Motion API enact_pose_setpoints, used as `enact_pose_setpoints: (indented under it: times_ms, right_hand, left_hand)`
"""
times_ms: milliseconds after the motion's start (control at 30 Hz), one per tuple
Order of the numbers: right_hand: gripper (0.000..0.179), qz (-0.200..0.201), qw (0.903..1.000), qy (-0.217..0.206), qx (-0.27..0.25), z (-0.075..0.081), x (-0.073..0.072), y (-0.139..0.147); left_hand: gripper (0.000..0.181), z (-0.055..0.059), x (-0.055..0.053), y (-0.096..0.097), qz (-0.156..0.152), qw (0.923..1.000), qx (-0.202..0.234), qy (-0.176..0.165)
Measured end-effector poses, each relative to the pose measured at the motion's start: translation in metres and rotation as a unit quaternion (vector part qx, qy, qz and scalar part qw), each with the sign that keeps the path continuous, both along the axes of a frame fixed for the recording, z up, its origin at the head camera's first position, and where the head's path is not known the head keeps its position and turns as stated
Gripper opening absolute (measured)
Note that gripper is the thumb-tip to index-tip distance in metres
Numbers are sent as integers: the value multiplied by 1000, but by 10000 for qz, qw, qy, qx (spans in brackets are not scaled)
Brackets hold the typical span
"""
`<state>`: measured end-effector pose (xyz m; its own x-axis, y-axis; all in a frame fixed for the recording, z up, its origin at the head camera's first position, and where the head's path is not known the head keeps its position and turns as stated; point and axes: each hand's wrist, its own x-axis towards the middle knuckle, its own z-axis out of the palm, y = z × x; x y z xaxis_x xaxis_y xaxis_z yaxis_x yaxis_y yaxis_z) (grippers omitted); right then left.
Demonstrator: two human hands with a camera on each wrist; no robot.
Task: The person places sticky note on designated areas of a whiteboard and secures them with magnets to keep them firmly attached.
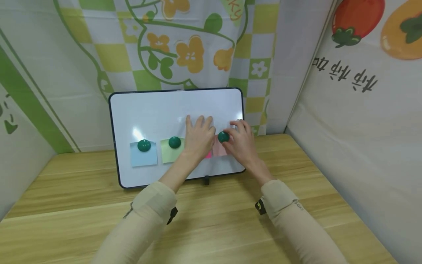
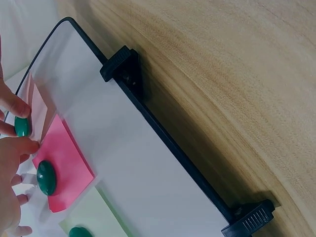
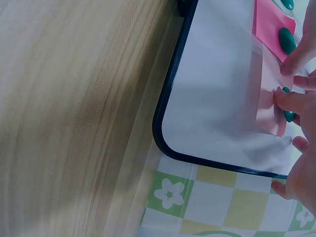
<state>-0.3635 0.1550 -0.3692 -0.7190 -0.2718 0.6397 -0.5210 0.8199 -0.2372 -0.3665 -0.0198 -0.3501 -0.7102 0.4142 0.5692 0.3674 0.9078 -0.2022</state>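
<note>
On a whiteboard (image 1: 158,110) is a row of sticky notes. My right hand (image 1: 243,143) pinches a round green magnet (image 1: 223,136) between thumb and finger, at the upper part of a pale pink sticky note (image 1: 219,149). Beside it, my left hand (image 1: 199,137) lies with fingers spread against the board, its thumb touching the pale pink note's edge. Most of a bright pink sticky note (image 2: 66,168) is hidden by this hand in the head view; the left wrist view shows a green magnet (image 2: 46,177) on it.
To the left, a blue sticky note (image 1: 143,159) and a light green one (image 1: 167,156) each carry a green magnet. The board leans upright on a wooden table (image 1: 211,220), with black clip feet (image 2: 121,64) at its lower edge. A patterned curtain (image 1: 112,58) hangs behind.
</note>
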Motion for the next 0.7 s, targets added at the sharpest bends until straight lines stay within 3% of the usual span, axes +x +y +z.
enact_pose_setpoints:
  times_ms: [300,700]
  right_hand:
    - [39,-76,9996,174,-205,-1,-4,-3]
    - [38,-253,9993,32,-261,-5,-4,-1]
  left_hand:
    - [26,0,-1,1,-29,10000,26,72]
    - [30,-1,-1,2,2,9999,-51,141]
